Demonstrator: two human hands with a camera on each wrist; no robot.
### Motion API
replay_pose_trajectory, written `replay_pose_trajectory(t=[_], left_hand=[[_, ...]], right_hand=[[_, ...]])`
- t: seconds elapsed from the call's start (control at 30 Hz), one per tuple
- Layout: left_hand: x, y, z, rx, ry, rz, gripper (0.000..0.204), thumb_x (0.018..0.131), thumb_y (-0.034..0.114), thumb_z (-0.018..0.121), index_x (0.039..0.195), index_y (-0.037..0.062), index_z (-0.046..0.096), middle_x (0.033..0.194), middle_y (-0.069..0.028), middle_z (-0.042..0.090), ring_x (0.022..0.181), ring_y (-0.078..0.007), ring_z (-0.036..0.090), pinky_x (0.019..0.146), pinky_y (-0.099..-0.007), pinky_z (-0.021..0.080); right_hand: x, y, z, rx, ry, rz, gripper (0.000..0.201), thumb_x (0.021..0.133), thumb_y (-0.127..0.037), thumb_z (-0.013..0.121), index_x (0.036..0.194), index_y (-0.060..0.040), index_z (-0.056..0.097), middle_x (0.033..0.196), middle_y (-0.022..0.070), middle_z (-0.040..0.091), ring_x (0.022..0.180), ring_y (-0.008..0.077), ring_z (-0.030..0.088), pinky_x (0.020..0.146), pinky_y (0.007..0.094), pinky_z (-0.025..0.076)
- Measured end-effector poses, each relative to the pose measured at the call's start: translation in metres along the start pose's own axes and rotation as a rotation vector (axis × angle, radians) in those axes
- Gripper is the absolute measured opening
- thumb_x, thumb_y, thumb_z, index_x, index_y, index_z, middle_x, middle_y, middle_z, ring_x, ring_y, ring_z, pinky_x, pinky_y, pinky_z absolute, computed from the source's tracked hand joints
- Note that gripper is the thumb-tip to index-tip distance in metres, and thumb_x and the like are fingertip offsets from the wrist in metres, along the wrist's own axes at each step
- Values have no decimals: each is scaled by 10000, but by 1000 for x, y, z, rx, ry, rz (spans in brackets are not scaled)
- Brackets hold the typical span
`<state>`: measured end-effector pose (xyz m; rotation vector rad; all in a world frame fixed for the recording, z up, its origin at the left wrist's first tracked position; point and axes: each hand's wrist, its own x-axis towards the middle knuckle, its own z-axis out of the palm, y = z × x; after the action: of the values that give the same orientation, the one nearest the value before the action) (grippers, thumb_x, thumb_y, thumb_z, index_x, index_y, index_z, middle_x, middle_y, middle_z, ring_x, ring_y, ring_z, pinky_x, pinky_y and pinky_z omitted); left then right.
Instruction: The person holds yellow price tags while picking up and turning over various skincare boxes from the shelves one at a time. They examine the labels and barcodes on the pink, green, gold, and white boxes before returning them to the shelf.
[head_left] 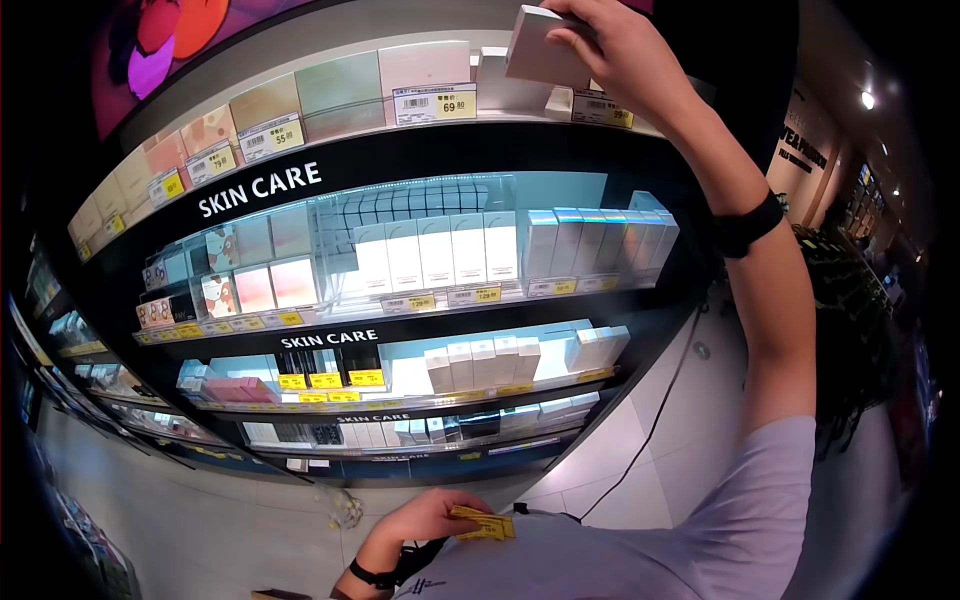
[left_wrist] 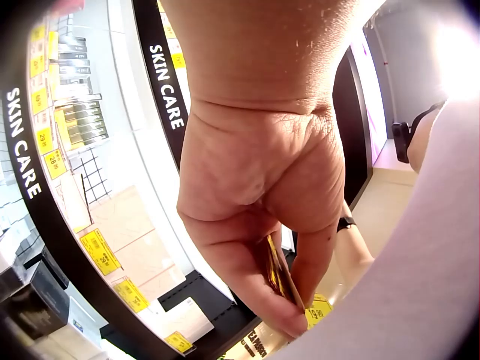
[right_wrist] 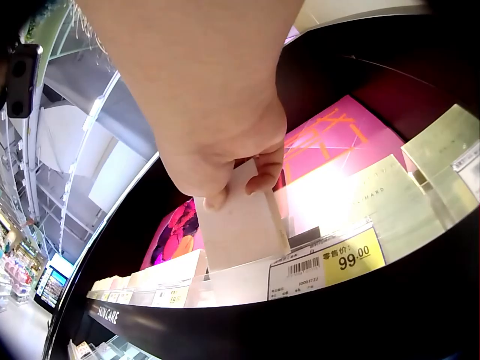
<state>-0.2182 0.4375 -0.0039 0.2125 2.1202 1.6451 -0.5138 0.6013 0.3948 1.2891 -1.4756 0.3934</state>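
Reaching up to the top shelf (head_left: pixel 330 135) of a skin care display, the right hand (head_left: pixel 610 45) has its fingers (right_wrist: pixel 266 176) curled round a pale rectangular box (head_left: pixel 540 50), gripping it by its upper end. In the right wrist view the box (right_wrist: pixel 240 225) stands tilted just above the shelf edge, right behind a white and yellow price label (right_wrist: pixel 326 266) reading 99.00, with more pale boxes (right_wrist: pixel 420 187) standing beside it. The left hand (head_left: pixel 430 520) is held low, near the person's grey shirt (head_left: pixel 640 560), and pinches a small stack of yellow price tags (head_left: pixel 485 525) between thumb and fingers (left_wrist: pixel 247 289); the left wrist view shows the tags (left_wrist: pixel 281 277) edge-on in that pinch. Both wrists wear a dark strap. Below the top shelf, lit shelves hold rows of white boxes (head_left: pixel 435 250) and pink boxes (head_left: pixel 265 285), each row fronted by yellow labels, and black bands between the shelves read SKIN CARE (head_left: pixel 260 190).
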Motion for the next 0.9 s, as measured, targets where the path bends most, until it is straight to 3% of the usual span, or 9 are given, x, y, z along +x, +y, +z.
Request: replay_pose_trajectory(t=[0.17,0.47,0.57,0.63,0.67,0.7,0.77,0.9], left_hand=[[0,-1,1,-17,-3,-1,295,872,87,694,1161,45,652,1061,-74,697,912,-112,636,800,-245,512],[-1,-2,5,-66,37,-28,303,870,80,696,1165,35,646,1055,-73,696,913,-102,630,798,-244,513],[0,-3,6,-40,54,-21,304,869,73,696,1167,35,645,1051,-69,695,911,-101,628,800,-243,511],[1,-6,7,-30,62,-14,305,868,69,695,1167,35,644,1050,-67,695,911,-101,626,802,-242,510],[3,-8,7,-37,61,-17,306,867,67,696,1167,35,644,1052,-66,692,914,-101,625,804,-239,508],[4,-11,7,-45,58,-20,307,866,66,697,1167,35,644,1054,-64,690,917,-101,624,805,-237,507],[6,-17,7,-51,57,-20,306,866,62,696,1167,35,645,1054,-62,687,919,-99,622,806,-233,505],[9,-22,8,-66,78,-1,295,871,47,687,1164,38,648,1047,-56,681,912,-95,620,794,-225,507]], right_hand=[[7,3,7,-30,-34,40,223,837,-161,674,997,-13,625,939,167,622,900,338,613,787,389,498],[14,45,44,71,-268,92,281,849,-230,650,1041,-24,642,988,183,612,948,347,595,829,386,487],[25,56,46,100,-330,-57,333,857,-257,645,1085,-16,632,994,176,629,942,321,602,848,388,487],[46,28,19,325,-766,314,348,860,-265,658,1102,-17,621,997,167,646,948,278,604,851,387,483],[51,22,13,303,-812,341,359,865,-286,669,1097,-18,616,995,158,658,951,257,602,819,376,476],[54,21,6,254,-810,196,357,857,-300,689,1070,-23,614,977,127,651,935,231,593,789,340,465],[59,31,23,284,-858,305,370,853,-314,712,1060,-27,604,954,93,640,917,192,574,789,323,453],[58,46,45,446,-940,337,392,858,-326,720,1081,-31,589,973,65,618,927,161,542,814,315,437]])
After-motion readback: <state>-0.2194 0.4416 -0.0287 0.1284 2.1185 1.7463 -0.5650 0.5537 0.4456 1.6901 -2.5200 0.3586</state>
